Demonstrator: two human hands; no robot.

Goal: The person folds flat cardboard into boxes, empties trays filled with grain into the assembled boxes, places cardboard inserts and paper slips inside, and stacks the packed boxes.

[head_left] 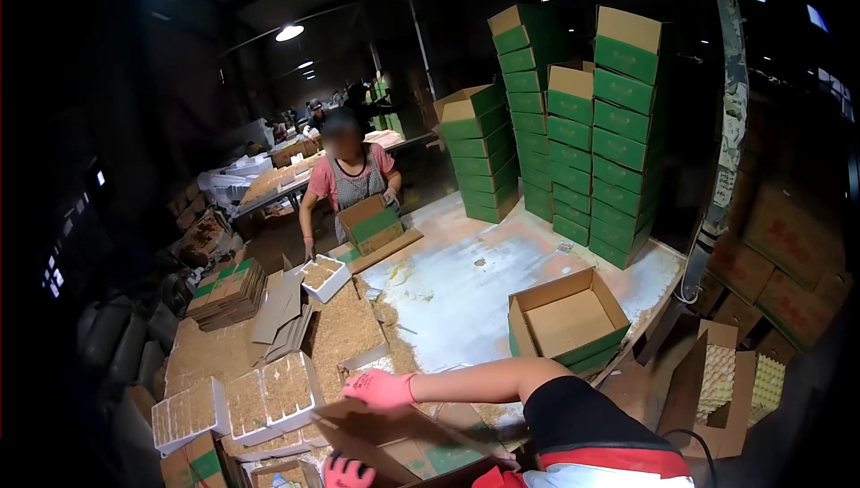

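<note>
My right hand (381, 389), in a pink glove, reaches in from the right and lies at the upper edge of an open cardboard box (448, 461) with green print. Its fingers are bent, and what they hold is too small to make out. At the bottom edge, my left hand (348, 472), in a pink glove with dark finger parts, is by the box's left side. White foam trays (287, 385) filled with a tan grainy material stand just left of the box.
Opposite, a co-worker (354, 170) touches a white foam box (326, 278). An open green box (573, 313) sits on the right of the table. Tall stacks of green boxes (618, 143) rise behind, near a pole (730, 121). Flat cardboard (282, 309) lies left.
</note>
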